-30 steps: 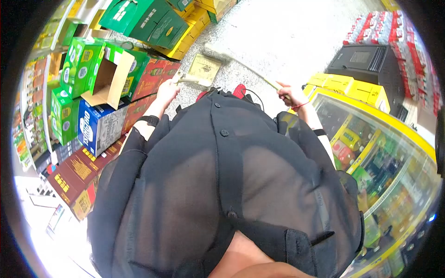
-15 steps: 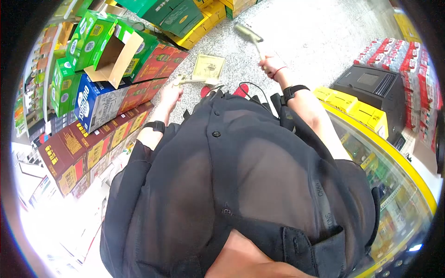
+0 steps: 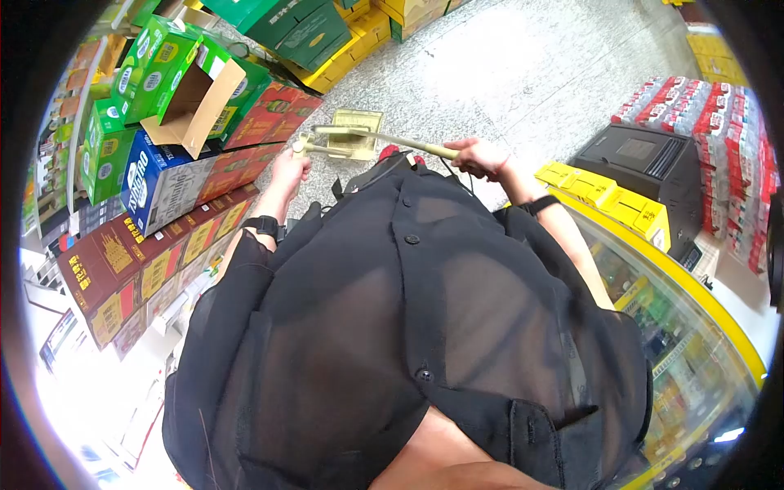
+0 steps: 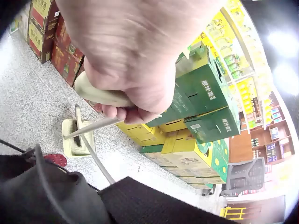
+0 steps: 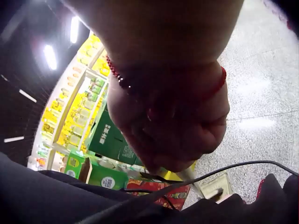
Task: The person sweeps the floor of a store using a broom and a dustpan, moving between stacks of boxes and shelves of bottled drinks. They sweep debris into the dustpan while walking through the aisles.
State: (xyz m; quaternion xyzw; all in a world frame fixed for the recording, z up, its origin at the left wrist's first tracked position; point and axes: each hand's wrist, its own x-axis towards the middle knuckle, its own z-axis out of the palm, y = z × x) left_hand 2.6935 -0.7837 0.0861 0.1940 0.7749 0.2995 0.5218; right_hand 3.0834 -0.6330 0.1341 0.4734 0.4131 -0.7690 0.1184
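Observation:
My left hand (image 3: 287, 173) grips the top of a long-handled dustpan, whose pale handle end (image 4: 100, 94) pokes out of the fist in the left wrist view. Its pale yellow pan (image 3: 369, 119) lies on the floor ahead of my feet, with comb-like teeth along one side. In my right hand (image 3: 483, 159) is the stick of a broom (image 3: 408, 144), slanting down to the left. The broom's narrow head (image 3: 339, 130) overlaps the pan in the head view. From the right wrist, the back of the hand (image 5: 173, 126) hides most of the grip.
Stacked drink cartons (image 3: 163, 261) line the left side, one open green box (image 3: 192, 106) on top. Green cartons (image 3: 286, 33) stand ahead. To the right are a glass-topped yellow case (image 3: 686, 327), a black box (image 3: 633, 167) and wrapped bottle packs (image 3: 723, 139). A black cord (image 5: 233, 164) hangs nearby.
My right hand first swung the broom outward over the floor, then brought its head back left to the dustpan. The left hand and dustpan stayed nearly in place.

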